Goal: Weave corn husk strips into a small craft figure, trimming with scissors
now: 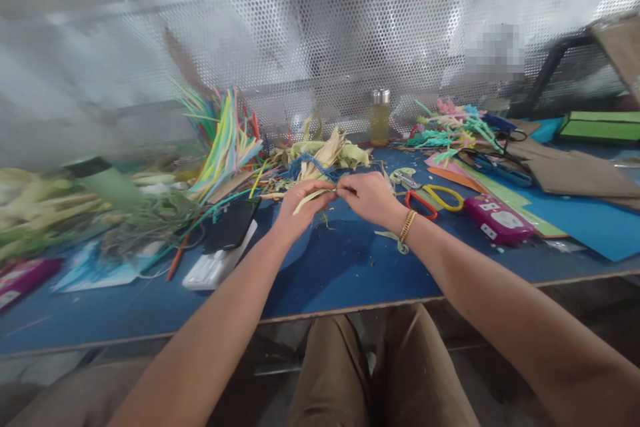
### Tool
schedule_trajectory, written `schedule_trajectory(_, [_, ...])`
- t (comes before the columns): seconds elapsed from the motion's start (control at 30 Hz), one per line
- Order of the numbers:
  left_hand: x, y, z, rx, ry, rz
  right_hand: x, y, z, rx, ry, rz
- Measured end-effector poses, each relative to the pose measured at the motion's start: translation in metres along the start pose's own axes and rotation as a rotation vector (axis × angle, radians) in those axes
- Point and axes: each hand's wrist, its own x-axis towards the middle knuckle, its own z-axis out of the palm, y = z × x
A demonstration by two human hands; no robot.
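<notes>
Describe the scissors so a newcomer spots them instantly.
On the blue table, look just right of the person's right hand. The scissors lie between it and the purple object further right, told apart by two mismatched handle loops, one red, one yellow.

Above the middle of the table (345, 280), the left hand (305, 203) and the right hand (367, 197) meet at a husk strip (309, 198). Behind them lies a husk heap (327, 153); to its right stands a bottle (380, 121), before the panel (325, 33). To the left, a phone (231, 225) lies upon a box (215, 270). To the right are scissors (425, 190), then a case (500, 219), then paper sheets (590, 230) with cardboard (575, 163) on them. How the blurred far-left pile (40, 213) is stacked, I cannot say surely.
</notes>
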Motion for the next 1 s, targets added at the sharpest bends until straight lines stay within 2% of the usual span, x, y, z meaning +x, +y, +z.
schedule_trajectory(0.13, [0.0,0.0,-0.004,0.035,-0.024,0.029,0.0,-0.002,-0.004,0.014,-0.014,-0.036])
schedule_trajectory(0.37, [0.002,0.0,-0.007,0.135,0.101,0.001,-0.001,-0.001,-0.012,0.031,0.011,-0.036])
schedule_trajectory(0.77, [0.004,0.002,-0.01,0.04,0.122,0.0,0.0,0.004,-0.01,0.09,0.008,-0.022])
schedule_trajectory(0.93, [0.004,0.001,-0.011,-0.059,-0.001,-0.007,0.0,0.01,-0.012,0.092,0.021,0.025])
schedule_trajectory(1.0, [0.004,0.001,-0.01,-0.102,-0.036,-0.021,0.002,0.014,-0.014,0.14,0.073,0.066])
